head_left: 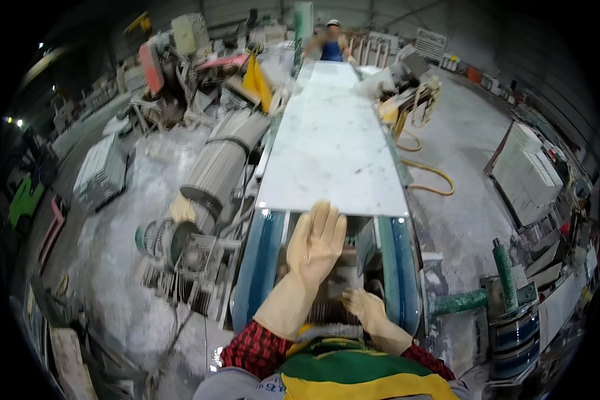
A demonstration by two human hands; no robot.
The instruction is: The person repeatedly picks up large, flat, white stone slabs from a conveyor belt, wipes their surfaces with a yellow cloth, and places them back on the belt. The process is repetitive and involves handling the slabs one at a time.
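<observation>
White, smooth-faced stone with faint grey flecks forms a long rectangular slab (pixel 333 160) that fills the middle of the head view, running from near to far and narrowing with distance. Its near edge is straight and sits across two glossy blue side strips, the left strip (pixel 260 267) and the right strip (pixel 401 267), with a dark, cluttered gap between them.

Cream-coloured rubber gloves cover both hands, and the hands are apart. The left hand (pixel 318 240) reaches farther, fingers extended and side by side, gripping nothing; its fingertips overlap the slab's near edge, though I cannot tell whether they touch it. The right hand (pixel 367 308) is nearer and lower, over the gap, fingers angled to the left; whether it holds anything I cannot tell. Red-and-black patterned sleeves (pixel 253 347) show behind the gloves, beside a green-and-yellow apron (pixel 353 367).

Grey, pale-streaked floor (pixel 160 160) spreads on both sides. To the left are a large grey ribbed cylinder (pixel 227 157) and a stack of white slabs (pixel 102 163); to the right, a looped yellow hose (pixel 440 180). At the far end stands a helmeted person in blue (pixel 332 50).
</observation>
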